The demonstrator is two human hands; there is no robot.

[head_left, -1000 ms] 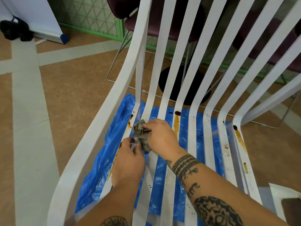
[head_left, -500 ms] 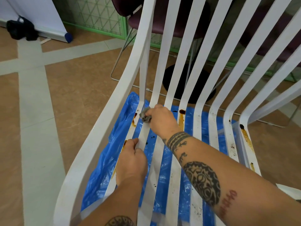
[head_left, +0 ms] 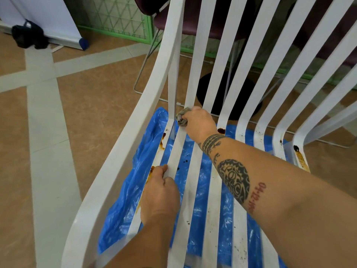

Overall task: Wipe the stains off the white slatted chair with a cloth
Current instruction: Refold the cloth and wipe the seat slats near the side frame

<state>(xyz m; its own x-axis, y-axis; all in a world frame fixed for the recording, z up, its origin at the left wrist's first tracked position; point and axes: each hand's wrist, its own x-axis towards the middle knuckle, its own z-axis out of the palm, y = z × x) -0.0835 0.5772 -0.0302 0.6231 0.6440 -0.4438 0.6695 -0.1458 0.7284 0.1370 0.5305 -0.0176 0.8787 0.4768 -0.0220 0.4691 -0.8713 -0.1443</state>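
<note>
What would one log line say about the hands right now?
right hand: grips cloth against slat | left hand: holds same slat | brown stains: visible

Narrow gaps run between the slats of the white slatted chair (head_left: 119, 167), and blue plastic sheet (head_left: 125, 200) shows through them under the seat. Your right hand (head_left: 199, 122), bunched round the cloth (head_left: 182, 118), fills the bend of the second slat. Your left hand (head_left: 160, 198) grips that slat nearer you, blocking the gap beside it. The thick side rail (head_left: 168, 55) walls off the left. Your right forearm (head_left: 270, 190) crosses the middle slats; the far-right slats lie uncovered. A dark chair (head_left: 191, 22) stands close behind the backrest.
</note>
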